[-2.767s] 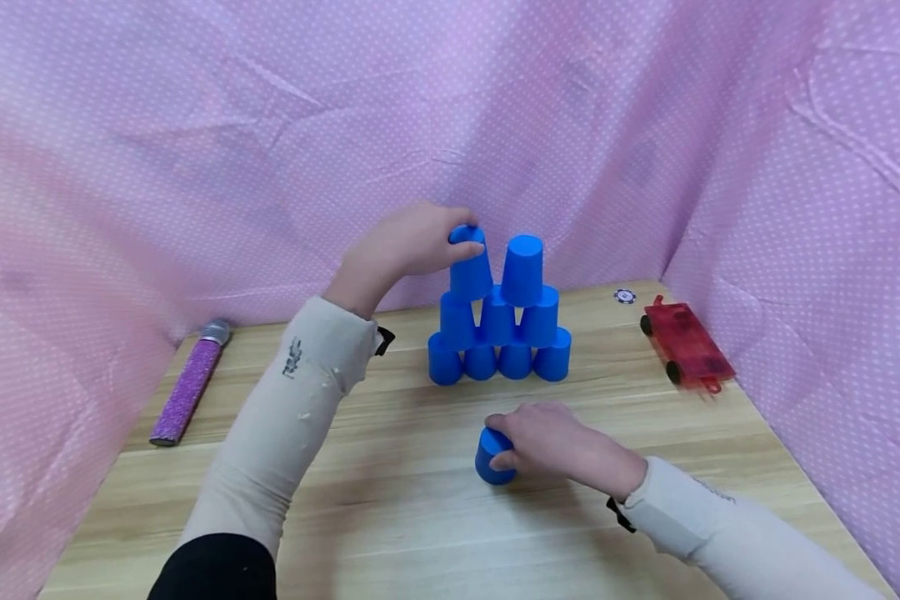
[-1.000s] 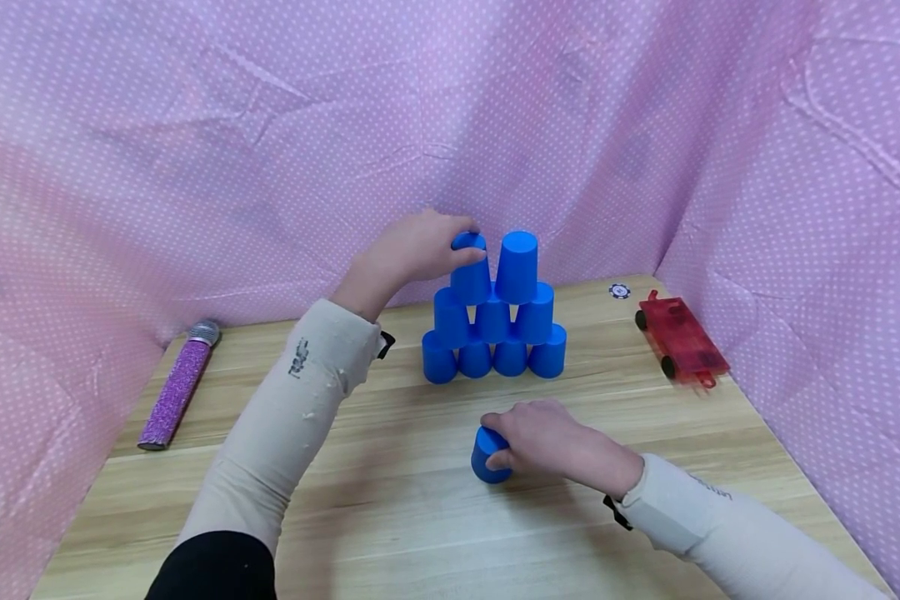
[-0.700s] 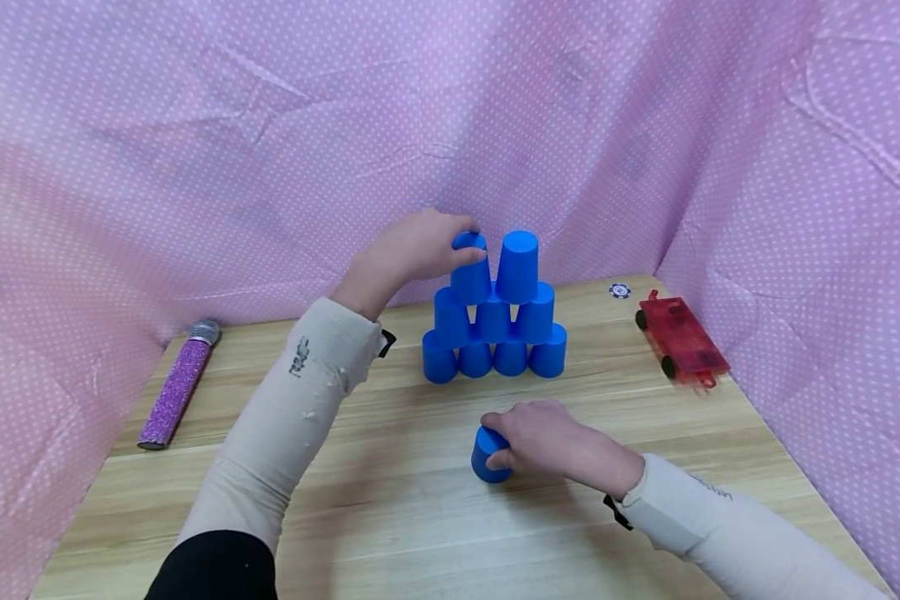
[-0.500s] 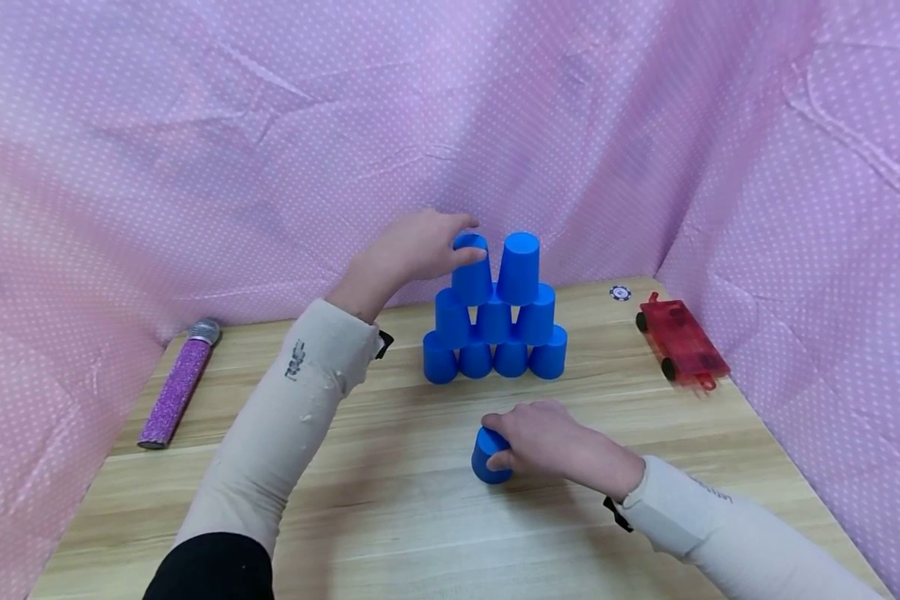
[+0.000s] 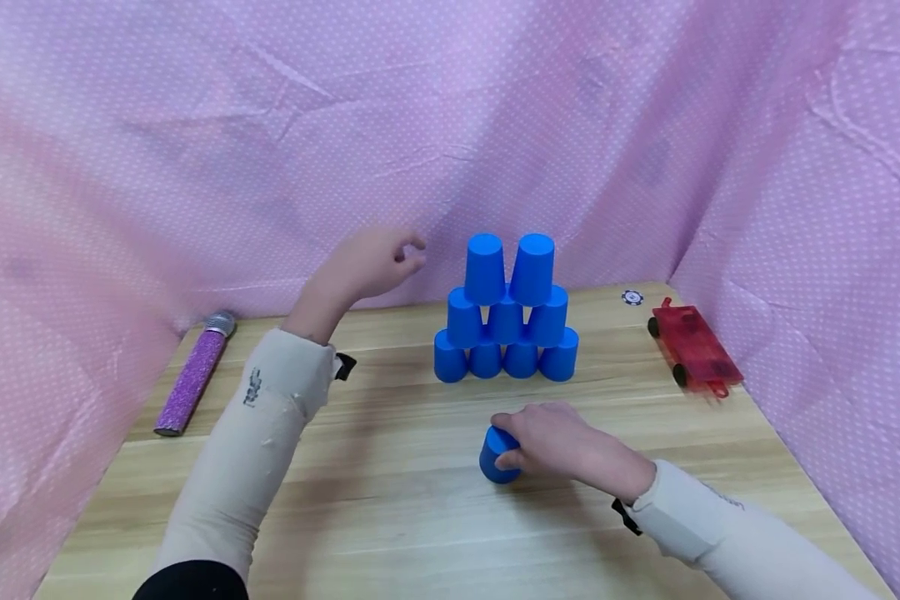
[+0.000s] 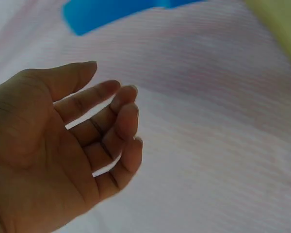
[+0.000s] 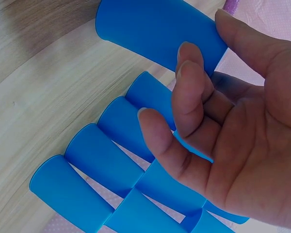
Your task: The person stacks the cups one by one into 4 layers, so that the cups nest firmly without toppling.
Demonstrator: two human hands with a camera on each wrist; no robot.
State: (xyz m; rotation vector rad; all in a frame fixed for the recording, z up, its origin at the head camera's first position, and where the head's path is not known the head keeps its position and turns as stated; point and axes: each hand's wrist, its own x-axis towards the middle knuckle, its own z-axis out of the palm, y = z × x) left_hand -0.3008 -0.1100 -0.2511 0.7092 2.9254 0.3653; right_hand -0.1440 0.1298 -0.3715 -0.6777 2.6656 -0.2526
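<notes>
Upside-down blue cups stand as a tiered stack, with two cups side by side on top, the top left cup and the top right cup. My left hand hovers to the left of the stack, fingers loosely curved around nothing; the left wrist view shows its palm bare. In front of the stack, my right hand grips a single upside-down blue cup on the table. The right wrist view shows thumb and fingers at that cup's narrow end, with the stack's bottom row behind.
A purple glitter microphone lies at the left of the wooden table. To the right sit a red toy cart with black wheels and a poker chip. Pink dotted cloth hangs behind and at both sides.
My left hand has let go of the top left cup and moved left, away from the stack. The cup stays standing on the tier below. My right hand keeps its hold on the front cup.
</notes>
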